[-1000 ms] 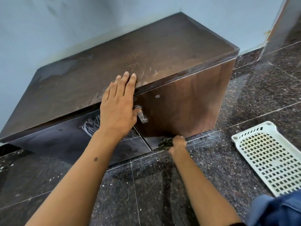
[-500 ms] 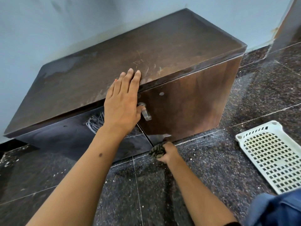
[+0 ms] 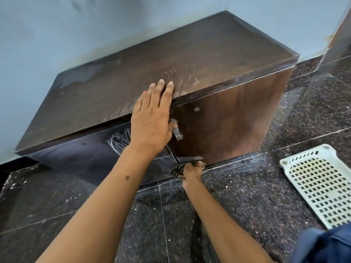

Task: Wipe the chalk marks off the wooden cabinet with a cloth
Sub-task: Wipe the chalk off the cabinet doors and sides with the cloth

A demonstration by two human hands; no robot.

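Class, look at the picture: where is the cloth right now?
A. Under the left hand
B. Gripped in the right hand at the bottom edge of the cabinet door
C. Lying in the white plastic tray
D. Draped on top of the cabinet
B: the right hand grips the cloth low against the cabinet door, beside the floor.

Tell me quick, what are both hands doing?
Left hand: open, flat on the dark brown wooden cabinet.
Right hand: gripping a dark patterned cloth.
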